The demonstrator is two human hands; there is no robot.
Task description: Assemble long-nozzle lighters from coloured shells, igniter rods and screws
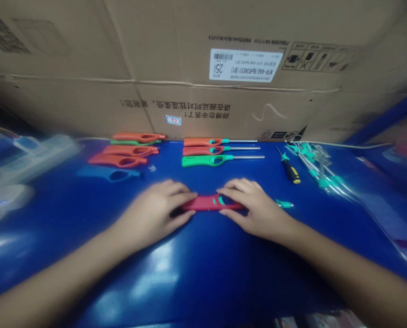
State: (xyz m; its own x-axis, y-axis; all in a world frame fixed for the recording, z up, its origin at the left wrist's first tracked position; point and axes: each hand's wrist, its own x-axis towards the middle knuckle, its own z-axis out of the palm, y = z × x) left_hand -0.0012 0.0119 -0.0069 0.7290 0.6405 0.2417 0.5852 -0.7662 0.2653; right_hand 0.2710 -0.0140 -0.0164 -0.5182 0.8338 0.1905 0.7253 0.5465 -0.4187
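A red gas lighter body (pixel 205 203) with a teal trigger lies level across the blue table, held at both ends. My left hand (pixel 165 205) pinches its left end between thumb and fingers. At the other end, around the trigger loop, my right hand (pixel 246 205) grips it the same way. Just right of that hand a teal nozzle piece with a metal end (pixel 285 205) shows; whether it joins the red body is hidden. Beyond my hands, orange, red and green lighters with metal tubes (pixel 224 160) lie in a row.
Several lighter shells (pixel 117 159) lie at the back left. A yellow-black screwdriver (pixel 291 171) and a bunch of metal tubes with teal parts (pixel 321 175) are at the right. A cardboard box (pixel 176 54) walls the back; a white power strip (pixel 46 159) is far left.
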